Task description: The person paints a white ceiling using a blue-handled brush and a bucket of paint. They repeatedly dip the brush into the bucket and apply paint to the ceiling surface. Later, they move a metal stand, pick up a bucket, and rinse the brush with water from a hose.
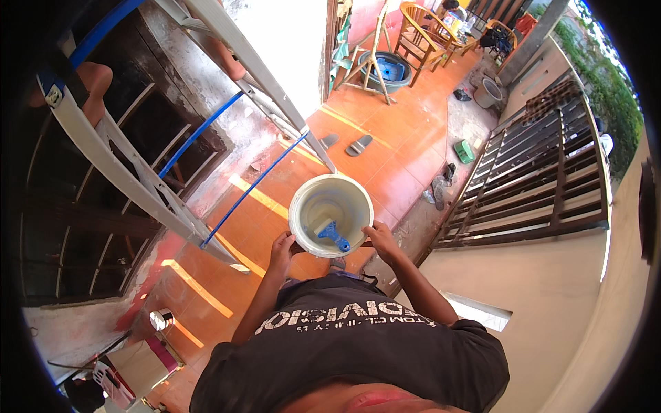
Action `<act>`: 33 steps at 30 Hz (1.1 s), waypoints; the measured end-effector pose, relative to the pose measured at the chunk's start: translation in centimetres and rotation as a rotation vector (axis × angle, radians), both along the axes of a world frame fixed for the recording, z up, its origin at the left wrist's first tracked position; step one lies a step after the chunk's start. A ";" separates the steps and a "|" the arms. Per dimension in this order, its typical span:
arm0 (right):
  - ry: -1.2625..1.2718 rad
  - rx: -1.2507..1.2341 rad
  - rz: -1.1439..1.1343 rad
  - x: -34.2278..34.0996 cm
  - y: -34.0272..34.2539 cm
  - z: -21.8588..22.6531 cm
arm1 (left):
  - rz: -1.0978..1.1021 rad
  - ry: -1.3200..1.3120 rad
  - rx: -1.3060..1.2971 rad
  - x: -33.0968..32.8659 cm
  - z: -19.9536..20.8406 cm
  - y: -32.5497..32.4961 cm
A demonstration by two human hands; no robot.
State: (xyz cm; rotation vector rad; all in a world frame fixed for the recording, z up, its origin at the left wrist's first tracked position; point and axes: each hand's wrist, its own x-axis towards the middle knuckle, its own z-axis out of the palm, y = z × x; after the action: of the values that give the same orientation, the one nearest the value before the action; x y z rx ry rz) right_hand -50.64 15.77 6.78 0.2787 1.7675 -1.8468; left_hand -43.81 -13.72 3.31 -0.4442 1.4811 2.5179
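Note:
Between my two hands is a whitish plastic bucket (pixel 297 215), held out in front of my body. Inside it rests a paintbrush (pixel 334 236) with a blue handle, its pale bristles toward the middle of the bucket. My left hand (pixel 283 252) grips the bucket's near left side, thumb at the rim. On the near right side, my right hand (pixel 381 241) holds the rim in the same way. The fingertips of both hands are partly hidden under the bucket.
A stepladder (pixel 131 162) with blue straps stands on the left, another person's leg (pixel 94 89) on it. Grey slippers (pixel 359 145) lie on the orange tiles beyond the bucket. A tub (pixel 387 73) and wooden chairs (pixel 420 41) stand farther off. A metal railing (pixel 530 179) runs along the right.

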 end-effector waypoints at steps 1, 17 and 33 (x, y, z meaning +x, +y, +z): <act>-0.009 0.003 0.030 -0.5 -0.4 -0.5 | 0.005 -0.070 -0.094 0.7 -0.4 -0.4; -0.095 0.099 0.745 2.8 -19.0 -0.9 | 0.573 -0.330 -0.202 19.3 -1.5 -9.5; -0.201 0.055 0.943 18.6 -44.7 -1.7 | 0.738 -0.400 -0.476 38.6 1.2 -28.2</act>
State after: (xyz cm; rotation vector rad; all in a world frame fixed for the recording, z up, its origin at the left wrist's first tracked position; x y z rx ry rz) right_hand -32.01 -28.93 5.07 -0.3055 1.4301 -1.0459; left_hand -5.25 -41.92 4.52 -1.7302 1.9782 2.2449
